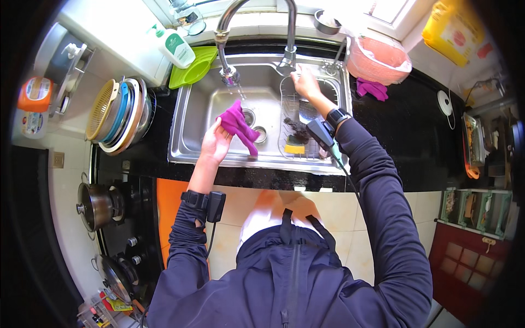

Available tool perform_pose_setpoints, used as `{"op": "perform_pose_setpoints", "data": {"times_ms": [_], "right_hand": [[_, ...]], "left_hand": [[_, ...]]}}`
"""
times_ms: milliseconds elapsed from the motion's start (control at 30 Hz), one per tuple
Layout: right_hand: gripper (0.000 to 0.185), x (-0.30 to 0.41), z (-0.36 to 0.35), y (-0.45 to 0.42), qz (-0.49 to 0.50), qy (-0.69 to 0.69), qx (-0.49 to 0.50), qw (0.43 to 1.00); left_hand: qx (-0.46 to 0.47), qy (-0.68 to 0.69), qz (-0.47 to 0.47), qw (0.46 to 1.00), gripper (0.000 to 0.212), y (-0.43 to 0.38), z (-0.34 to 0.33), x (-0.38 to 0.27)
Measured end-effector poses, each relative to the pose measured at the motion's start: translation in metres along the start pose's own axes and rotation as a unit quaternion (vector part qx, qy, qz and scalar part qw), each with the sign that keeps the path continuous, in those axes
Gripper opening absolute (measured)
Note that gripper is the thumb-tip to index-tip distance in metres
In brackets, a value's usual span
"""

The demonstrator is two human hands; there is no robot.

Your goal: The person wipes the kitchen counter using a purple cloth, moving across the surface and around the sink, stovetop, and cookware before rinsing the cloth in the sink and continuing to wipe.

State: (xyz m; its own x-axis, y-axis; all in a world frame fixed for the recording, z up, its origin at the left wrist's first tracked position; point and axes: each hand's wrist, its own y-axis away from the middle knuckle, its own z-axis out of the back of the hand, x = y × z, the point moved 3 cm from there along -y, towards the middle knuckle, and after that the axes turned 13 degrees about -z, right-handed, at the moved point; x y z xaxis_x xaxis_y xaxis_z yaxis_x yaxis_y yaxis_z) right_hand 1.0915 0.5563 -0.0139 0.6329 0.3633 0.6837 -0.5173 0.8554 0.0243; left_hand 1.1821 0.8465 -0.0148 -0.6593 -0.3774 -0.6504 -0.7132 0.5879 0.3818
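My left hand (pixel 216 141) grips a magenta cloth (pixel 238 123) over the basin of a stainless steel sink (pixel 197 110). A short stream of water falls from the spout of the chrome gooseneck faucet (pixel 229 76), just above the cloth. At the faucet's base (pixel 286 65), my right hand (pixel 305 82) has its fingers at the handle; whether they close round it I cannot tell. Partly behind the cloth are two drain openings (pixel 259 134). Below my right forearm, a wire rack (pixel 287 102) holds a yellow sponge (pixel 294 145) and a dark scouring tangle (pixel 297 129).
Green plastic basins (pixel 192 71) and a pump bottle (pixel 176 49) stand at the sink's left rear. Further left are stacked bowls and colanders (pixel 119 115). On the right are a lined pink basket (pixel 377 57) and another magenta cloth (pixel 371 89). Pots (pixel 94 207) sit on the stove.
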Motion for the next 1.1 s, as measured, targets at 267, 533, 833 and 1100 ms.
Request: {"op": "perform_pose_setpoints", "data": {"times_ms": [267,533,833,1100], "right_hand": [[0.020,-0.010,-0.019,-0.022,0.068,0.071,-0.048,0.994],[0.021,0.006,-0.009,-0.038,0.090,0.148,-0.016,0.985],[0.022,0.025,-0.010,-0.044,0.087,0.172,-0.009,0.981],[0.034,0.055,-0.021,0.046,0.050,0.062,0.173,0.982]], "left_hand": [[-0.003,0.005,0.033,0.999,0.025,-0.031,0.045,-0.014],[0.006,-0.007,0.052,0.999,0.034,-0.053,0.060,-0.018],[0.005,-0.009,0.073,0.997,0.023,-0.054,0.054,-0.009],[0.102,-0.027,0.081,0.991,0.030,-0.037,0.022,-0.009]]}}
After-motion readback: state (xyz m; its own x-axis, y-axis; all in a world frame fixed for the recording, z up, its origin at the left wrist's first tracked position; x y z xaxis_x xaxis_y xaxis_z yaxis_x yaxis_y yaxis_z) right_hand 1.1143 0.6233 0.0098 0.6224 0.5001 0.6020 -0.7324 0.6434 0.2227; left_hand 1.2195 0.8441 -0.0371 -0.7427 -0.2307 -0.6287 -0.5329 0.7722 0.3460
